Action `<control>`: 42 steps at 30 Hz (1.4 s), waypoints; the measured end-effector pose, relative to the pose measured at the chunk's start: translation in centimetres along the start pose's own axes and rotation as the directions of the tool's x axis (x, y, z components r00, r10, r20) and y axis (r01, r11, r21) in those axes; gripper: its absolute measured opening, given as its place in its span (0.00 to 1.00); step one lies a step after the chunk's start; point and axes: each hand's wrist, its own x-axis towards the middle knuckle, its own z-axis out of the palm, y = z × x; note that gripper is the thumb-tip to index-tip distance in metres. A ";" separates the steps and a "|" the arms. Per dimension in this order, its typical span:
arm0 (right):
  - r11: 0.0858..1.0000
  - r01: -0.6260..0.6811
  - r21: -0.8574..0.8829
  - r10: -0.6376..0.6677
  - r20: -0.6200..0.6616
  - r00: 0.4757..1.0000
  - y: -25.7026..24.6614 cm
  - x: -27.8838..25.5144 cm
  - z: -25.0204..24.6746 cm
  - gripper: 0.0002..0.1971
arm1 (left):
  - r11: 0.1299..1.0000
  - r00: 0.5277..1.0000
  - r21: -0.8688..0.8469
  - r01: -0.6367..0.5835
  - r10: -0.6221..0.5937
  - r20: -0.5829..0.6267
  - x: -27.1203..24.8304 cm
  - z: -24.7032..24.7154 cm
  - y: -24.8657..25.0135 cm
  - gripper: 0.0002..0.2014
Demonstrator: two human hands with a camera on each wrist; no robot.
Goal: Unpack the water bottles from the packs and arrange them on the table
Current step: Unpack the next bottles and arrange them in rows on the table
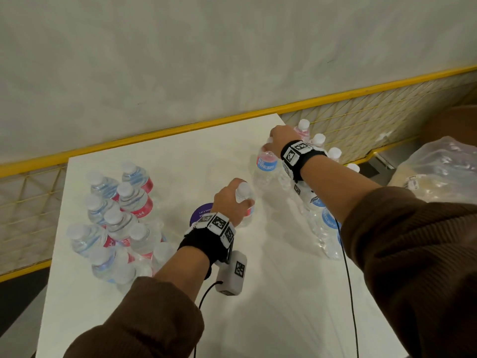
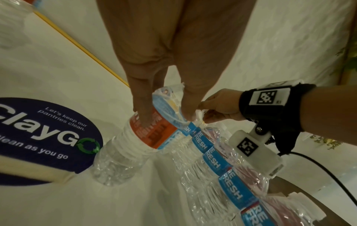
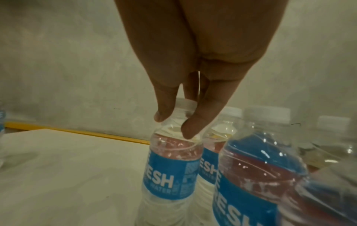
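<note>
1. Left hand (image 1: 230, 200): fingers curled round the shoulder of one bottle (image 1: 245, 202) with a red label, which stands upright on the tabletop (image 1: 180, 156). The left wrist view shows the fingers (image 2: 142, 107) pressed on the label itself.

2. Right hand (image 1: 280, 140): fingertips (image 3: 191, 128) pinch the neck of a blue-label bottle (image 3: 172, 168), just under its white cap. This bottle stands at the far end of the row (image 1: 322, 215).

3. Row, under and behind the right hand: upright bottles touching side by side, running from the right hand back toward the person's right sleeve. Judged to be the group now being worked. Whether any wrap is still on them cannot be told.

4. Cluster (image 1: 116, 218), well to the left of the left hand: about a dozen loose bottles, upright and crowded together, labels mostly red. Judged already unpacked, though bunched rather than lined up.

5. Sticker (image 2: 48, 134), round and dark, on the tabletop just left of the left hand's bottle, which stands touching its edge.

6. Wrapped pack (image 1: 438, 166), beyond the right forearm, off the tabletop's right edge. Clear film covers it, and its contents are too blurred to count. Judged still unopened.

7. Progress: roughly midway. One group is out and a second is being handled bottle by bottle. Left to do, by this reading: finish the row, open the wrapped pack, and tidy the cluster.
</note>
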 end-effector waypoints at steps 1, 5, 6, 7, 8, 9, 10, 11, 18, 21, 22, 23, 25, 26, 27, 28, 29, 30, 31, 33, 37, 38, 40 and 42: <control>1.000 -0.013 0.013 0.013 0.000 1.000 -0.1 0.0 0.0 0.24 | 1.000 1.000 -0.002 -0.004 0.004 -0.005 0.1 0.1 -0.1 0.19; 0.993 -0.081 0.090 0.083 -0.018 0.996 0.0 -2.1 -0.3 0.24 | 1.000 1.000 0.009 -0.027 0.027 -0.004 0.6 0.0 -0.3 0.17; 0.986 -0.094 0.140 0.101 -0.045 0.994 0.1 -3.1 -0.1 0.23 | 1.000 1.000 0.010 -0.030 0.030 0.007 0.7 -0.1 -0.3 0.17; 0.974 -0.096 0.206 0.112 -0.068 0.991 0.3 -4.4 0.3 0.22 | 1.000 0.999 0.007 -0.028 0.028 0.024 0.8 -0.1 -0.3 0.17; 0.957 -0.086 0.278 0.111 -0.077 0.991 0.6 -5.9 1.0 0.23 | 1.000 0.999 0.002 -0.025 0.025 0.044 1.0 -0.2 -0.3 0.17; 0.940 -0.070 0.335 0.096 -0.060 0.994 0.8 -7.6 2.1 0.25 | 1.000 0.997 -0.005 -0.028 0.029 0.068 1.2 -0.3 -0.3 0.17; 0.925 -0.063 0.375 0.071 -0.006 0.997 1.0 -9.3 3.4 0.27 | 0.999 0.995 -0.007 -0.039 0.039 0.095 1.5 -0.4 -0.2 0.17; 0.909 -0.069 0.411 0.044 0.069 0.997 1.0 -10.9 5.0 0.31 | 0.998 0.990 -0.003 -0.055 0.055 0.130 1.9 -0.5 0.0 0.17; 0.481 -0.182 0.857 0.225 0.080 0.971 1.4 -14.8 14.7 0.43 | 0.988 0.877 -0.127 0.084 -0.013 0.480 4.5 1.3 2.5 0.25; 0.415 -0.151 0.897 0.341 0.000 0.940 2.4 -14.1 15.8 0.38 | 0.913 0.906 -0.280 0.296 -0.176 0.385 6.3 2.2 3.1 0.21; 0.411 -0.137 0.901 0.364 -0.024 0.931 2.8 -13.8 16.0 0.37 | 0.910 0.941 -0.309 0.278 -0.192 0.279 7.0 2.6 2.7 0.20; 0.411 -0.137 0.901 0.390 -0.038 0.920 3.1 -13.5 16.3 0.37 | 0.927 0.966 -0.288 0.240 -0.197 0.169 7.7 3.0 2.0 0.21; 0.418 -0.166 0.893 0.433 -0.035 0.901 3.9 -12.8 16.9 0.38 | 0.966 0.981 -0.174 0.192 -0.183 0.068 8.9 3.9 0.6 0.27; 0.424 -0.195 0.885 0.441 -0.014 0.897 4.4 -12.6 17.2 0.40 | 0.977 0.982 -0.115 0.180 -0.172 0.071 9.4 4.4 0.0 0.32; 0.432 -0.220 0.875 0.443 0.007 0.897 4.8 -12.5 17.5 0.40 | 0.983 0.982 -0.068 0.170 -0.163 0.091 9.8 4.9 -0.4 0.36; 0.443 -0.235 0.865 0.436 0.021 0.900 5.2 -12.3 17.9 0.40 | 0.988 0.984 -0.039 0.149 -0.144 0.108 10.1 5.4 -0.7 0.40; 0.461 -0.232 0.856 0.422 0.019 0.906 5.5 -12.1 18.1 0.39 | 0.991 0.985 -0.023 0.129 -0.125 0.120 10.5 6.0 -1.0 0.42; 0.483 -0.228 0.846 0.408 0.013 0.913 5.7 -11.9 18.4 0.37 | 0.995 0.988 -0.015 0.101 -0.098 0.122 10.8 6.4 -1.1 0.43; 0.505 -0.230 0.832 0.397 0.013 0.918 5.8 -11.6 18.4 0.36 | 0.996 0.990 -0.017 0.083 -0.080 0.117 11.1 6.8 -1.4 0.43; 0.522 -0.268 0.810 0.415 0.034 0.909 5.8 -11.0 18.4 0.37 | 0.997 0.994 -0.043 0.058 -0.054 0.098 11.6 7.5 -1.8 0.42; 0.473 -0.339 0.813 0.511 0.061 0.858 5.1 -9.9 17.6 0.42 | 0.999 1.000 -0.041 0.006 -0.006 0.015 13.1 7.8 -2.7 0.34; 0.442 -0.340 0.830 0.528 0.066 0.846 5.0 -9.7 17.4 0.42 | 1.000 1.000 -0.027 -0.007 0.007 0.010 13.5 7.8 -3.0 0.32; 0.406 -0.313 0.859 0.514 0.069 0.855 4.8 -9.7 17.2 0.42 | 0.999 0.999 -0.018 -0.027 0.027 0.033 14.0 7.5 -3.5 0.29; 0.438 -0.293 0.850 0.453 0.073 0.888 4.8 -10.0 17.4 0.43 | 0.998 0.996 -0.026 -0.054 0.056 0.072 14.4 7.3 -4.1 0.30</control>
